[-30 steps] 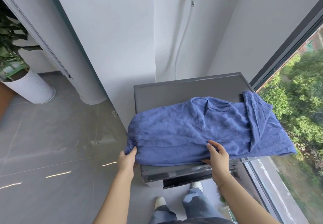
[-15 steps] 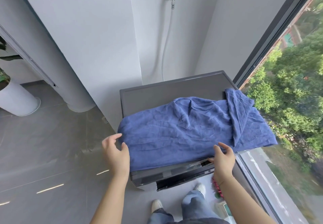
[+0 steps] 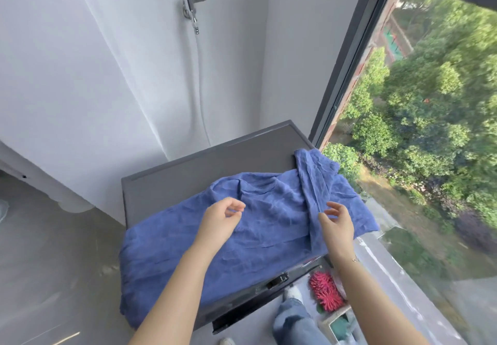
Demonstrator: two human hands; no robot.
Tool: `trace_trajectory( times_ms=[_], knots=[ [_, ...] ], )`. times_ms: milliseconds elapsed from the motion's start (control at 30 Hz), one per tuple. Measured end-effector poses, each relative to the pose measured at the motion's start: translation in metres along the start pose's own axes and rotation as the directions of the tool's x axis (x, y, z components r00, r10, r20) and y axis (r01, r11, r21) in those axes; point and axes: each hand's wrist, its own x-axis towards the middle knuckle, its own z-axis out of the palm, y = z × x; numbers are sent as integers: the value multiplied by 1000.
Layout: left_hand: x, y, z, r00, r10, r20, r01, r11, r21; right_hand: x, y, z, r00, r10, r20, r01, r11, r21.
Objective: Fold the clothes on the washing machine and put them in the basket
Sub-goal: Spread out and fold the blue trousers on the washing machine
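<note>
Head view shows the crumpled blue linen garment (image 3: 258, 226) spread on the dark grey washing machine (image 3: 204, 167), under both hands. Left hand (image 3: 219, 221) and right hand (image 3: 337, 225) hover with loosely curled fingers, holding nothing. Folding is only beginning; next, the right hand should probably pinch the sleeve just beside it.

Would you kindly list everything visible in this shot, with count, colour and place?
garment: one, blue, spread crumpled over the washing machine top, overhanging its front and right edges
washing machine: one, dark grey, against the wall by the window
tap: one, chrome, on the white wall, with a hose running down
window: one, dark frame, right, trees outside
spiky item: one, pink, low right by the feet
left hand: one, above the garment, fingers loosely curled, holding nothing
right hand: one, at the garment's folded right strip, fingers spread
</note>
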Motion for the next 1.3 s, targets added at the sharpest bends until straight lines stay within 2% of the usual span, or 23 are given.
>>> trace_trajectory(
  times_ms=[200, 333, 500, 567, 600, 633, 700, 733, 833, 900, 967, 1033, 1100, 1200, 1300],
  knots=[
    [56, 34, 48, 998, -59, 25, 57, 996, 73, 77, -34, 14, 972, -135, 191, 178, 957, -229],
    [89, 46, 73, 999, -49, -7, 49, 967, 248, 121, -53, 40, 932, -212, 293, 334, 817, -469],
    [118, 42, 77, 993, -114, 27, 90, 893, 440, 158, -62, 63, 908, -80, 412, 369, 618, -694],
    [122, 40, 75, 992, -123, 37, 85, 844, 529, 162, -60, 64, 904, -99, 415, 392, 580, -714],
    [122, 39, 75, 992, -124, 33, 87, 842, 532, 162, -57, 62, 906, -114, 407, 388, 606, -694],
    [122, 38, 74, 993, -119, 26, 90, 861, 500, 163, -55, 60, 917, -126, 379, 357, 687, -633],
    [122, 39, 70, 995, -89, 33, 70, 923, 378, 161, -55, 47, 953, -125, 276, 220, 911, -348],
    [122, 42, 66, 998, -56, 37, 40, 942, 334, 159, -57, 38, 972, -121, 203, 154, 976, -157],
    [128, 51, 56, 997, 41, 65, -58, 956, 288, 152, -58, -4, 993, -53, -103, 76, 971, 227],
    [134, 54, 53, 995, 66, 81, -87, 948, 305, 151, -50, -32, 952, 112, -283, 22, 903, 429],
    [141, 54, 54, 993, 60, 102, -90, 943, 321, 151, -34, -56, 878, 296, -377, -19, 807, 590],
    [146, 53, 56, 989, 24, 144, -73, 937, 342, 147, -9, -74, 807, 436, -398, -88, 754, 651],
    [149, 49, 59, 985, -28, 170, -52, 893, 447, 142, 18, -83, 763, 543, -352, -227, 734, 640],
    [150, 39, 58, 989, -55, 137, -34, 817, 576, 133, 38, -82, 786, 604, -133, -423, 682, 597],
    [149, 33, 51, 987, -46, 154, -35, 875, 483, 129, 32, -79, 839, 537, -85, -427, 747, 509]
  ],
)
